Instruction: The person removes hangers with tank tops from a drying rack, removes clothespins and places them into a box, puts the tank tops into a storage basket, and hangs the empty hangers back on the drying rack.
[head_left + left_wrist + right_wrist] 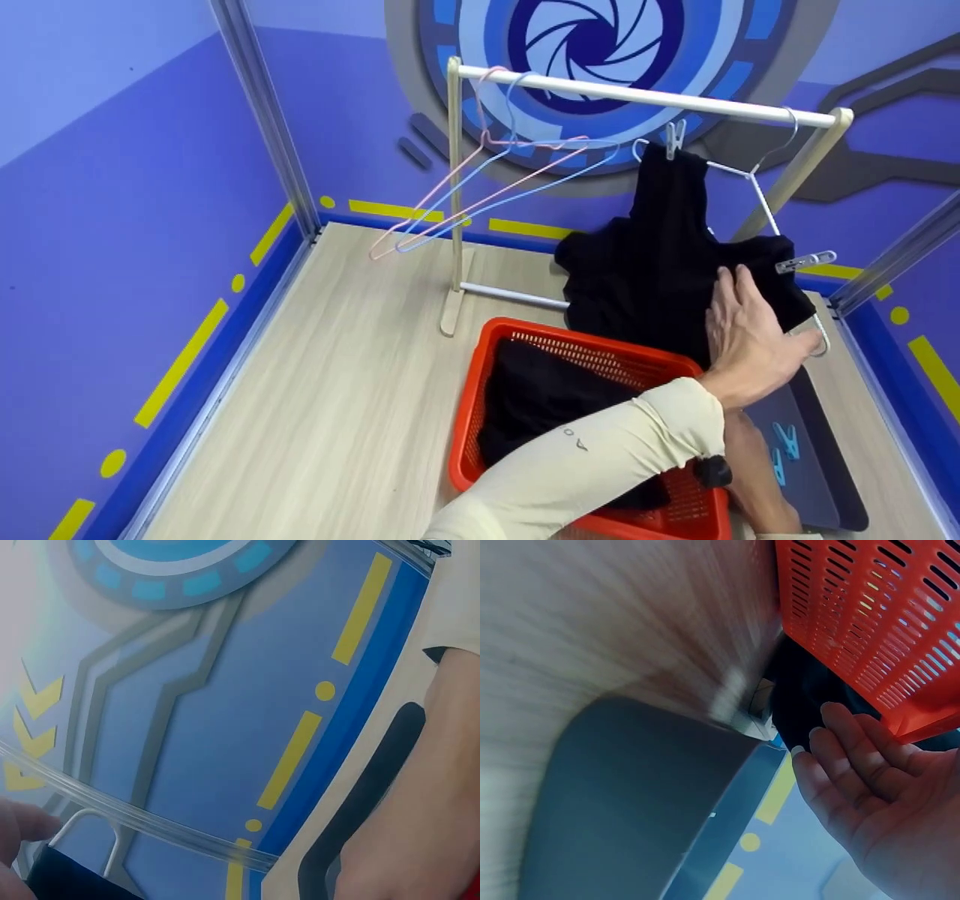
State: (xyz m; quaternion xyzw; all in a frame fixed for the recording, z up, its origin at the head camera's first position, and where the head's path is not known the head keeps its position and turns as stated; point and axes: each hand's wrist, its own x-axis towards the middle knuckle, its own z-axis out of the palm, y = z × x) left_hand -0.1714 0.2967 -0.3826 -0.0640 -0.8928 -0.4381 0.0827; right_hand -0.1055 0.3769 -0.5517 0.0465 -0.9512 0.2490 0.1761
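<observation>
A black sleeveless garment (660, 255) hangs on a white hanger (763, 201) at the right end of the rack. One grey clothespin (675, 140) grips its upper strap and another grey clothespin (806, 262) its right side. My left hand (756, 334) lies on the garment with fingers straight, its thumb by the hanger's lower end. Crossing beneath it is my right forearm (757, 472); the right hand is largely hidden in the head view. In the right wrist view my right hand (877, 795) has loosely extended fingers beside the black cloth, under the basket's edge.
A red basket (491, 330) with more black cloth (555, 390) stands before the rack (645, 95). Pink (450, 180) and blue hangers (480, 206) hang at the rack's left. A dark grey tray (817, 480) at the right holds light blue clothespins (786, 441). Walls enclose the table.
</observation>
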